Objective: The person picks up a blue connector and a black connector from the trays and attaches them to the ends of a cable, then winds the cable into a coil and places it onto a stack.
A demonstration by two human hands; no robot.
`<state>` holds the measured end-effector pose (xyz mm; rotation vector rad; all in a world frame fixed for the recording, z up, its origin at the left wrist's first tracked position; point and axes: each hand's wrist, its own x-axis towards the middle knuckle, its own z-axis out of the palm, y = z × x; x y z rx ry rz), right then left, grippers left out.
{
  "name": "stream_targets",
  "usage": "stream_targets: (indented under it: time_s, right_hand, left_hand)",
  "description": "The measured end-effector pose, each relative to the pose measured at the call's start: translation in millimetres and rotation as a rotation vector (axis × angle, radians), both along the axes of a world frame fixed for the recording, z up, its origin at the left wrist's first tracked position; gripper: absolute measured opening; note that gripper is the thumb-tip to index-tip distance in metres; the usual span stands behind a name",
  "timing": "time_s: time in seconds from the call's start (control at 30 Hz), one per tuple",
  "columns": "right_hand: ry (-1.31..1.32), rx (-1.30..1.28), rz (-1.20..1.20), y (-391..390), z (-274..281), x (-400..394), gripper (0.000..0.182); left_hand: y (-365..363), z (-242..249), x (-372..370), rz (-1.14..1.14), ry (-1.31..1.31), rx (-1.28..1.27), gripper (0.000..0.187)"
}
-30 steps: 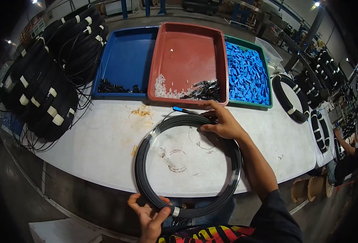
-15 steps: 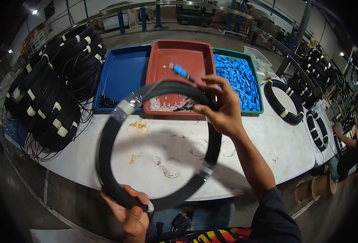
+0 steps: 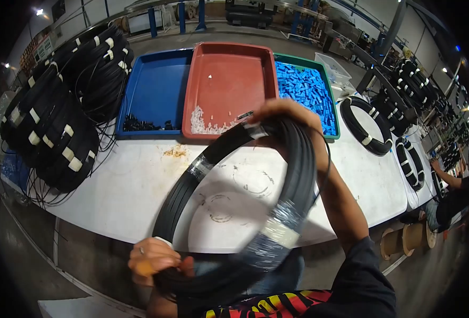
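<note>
A coil of black cable (image 3: pixel 177 200), bound with clear film and pale tape, is held tilted above the white table's near edge. My left hand (image 3: pixel 153 257) is closed around its lower left side. At the coil's upper right, my right hand (image 3: pixel 290 110) wraps over the top, with some fingers hidden behind the cable. A loose cable end loops out beside my right wrist. The coil's lower right part, with a wide film band and label (image 3: pixel 279 233), is smeared by motion.
Behind the coil stand a blue tray (image 3: pixel 155 87) with black pieces, a red tray (image 3: pixel 234 74) with small clear pieces and a green tray (image 3: pixel 331 98) of blue pieces. Stacked coils (image 3: pixel 54 132) stand left; another coil (image 3: pixel 378 139) lies right. A co-worker's arm (image 3: pixel 449 177) shows far right.
The coil has turned and tilted, its right side swinging nearer to me. My right hand has shifted from spread fingers to a grip over the top. The blue connector on the cable is out of sight.
</note>
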<state>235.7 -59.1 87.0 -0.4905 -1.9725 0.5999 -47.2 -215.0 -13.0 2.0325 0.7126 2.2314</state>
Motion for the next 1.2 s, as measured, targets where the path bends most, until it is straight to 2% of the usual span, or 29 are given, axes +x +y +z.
stream_targets:
  time_s: [0.07,0.17,0.3,0.47,0.53,0.63,0.67,0.77,0.8,0.87,0.93,1.03,1.13,1.2]
  right_hand:
    - [-0.127,0.168,-0.034,-2.0,-19.2,10.8,0.045]
    - [-0.209,0.203,-0.235,-20.5,-48.3,22.3,0.053]
    - [-0.219,0.061,-0.32,-31.9,-75.1,40.9,0.055]
    - [-0.41,-0.243,-0.131,-37.5,-70.4,86.8,0.047]
    - [-0.416,-0.334,-0.142,-41.5,-67.5,101.2,0.044]
    - [-0.241,-0.663,-0.087,-43.1,-72.8,123.9,0.041]
    - [-0.188,-0.71,-0.111,-43.1,-69.2,125.7,0.034]
    - [0.234,-0.709,0.086,-33.0,-81.7,135.6,0.028]
    - [0.237,-0.707,0.084,-34.8,-79.7,131.9,0.028]
    - [0.401,-0.874,0.046,-41.5,-67.1,121.0,0.026]
    - [0.417,-0.893,-0.035,-44.3,-59.1,107.3,0.024]
    - [0.325,-0.851,-0.261,-37.7,-50.2,88.2,0.024]
    - [0.313,-0.92,-0.206,-19.2,-53.3,82.4,0.022]
    - [0.298,-0.91,-0.22,-8.5,-52.7,67.6,0.018]
  left_hand:
    - [-20.7,-7.9,5.8,0.187,0.189,-0.082,0.03]
    - [-28.2,-21.6,6.1,0.161,0.229,-0.081,0.037]
    - [-24.8,-29.9,7.5,0.092,0.319,-0.065,0.042]
    - [-19.3,-29.4,8.8,0.053,0.349,-0.025,0.044]
    - [-20.7,-31.6,7.1,0.039,0.365,-0.029,0.045]
    - [-23.2,-35.8,7.2,0.024,0.395,-0.047,0.047]
    - [-23.9,-36.6,7.9,0.029,0.415,-0.041,0.047]
    - [-25.6,-39.5,11.0,0.028,0.483,-0.03,0.047]
    - [-26.4,-40.8,13.1,0.031,0.524,-0.026,0.047]
    - [-28.1,-41.9,16.6,0.045,0.546,-0.024,0.045]
    - [-28.3,-40.7,18.0,0.017,0.665,0.029,0.046]
    - [-30.8,-42.2,25.0,0.03,0.695,0.009,0.044]
    - [-30.2,-48.1,25.7,0.029,0.713,-0.021,0.039]
    - [-29.9,-48.0,24.0,0.018,0.751,-0.097,0.026]
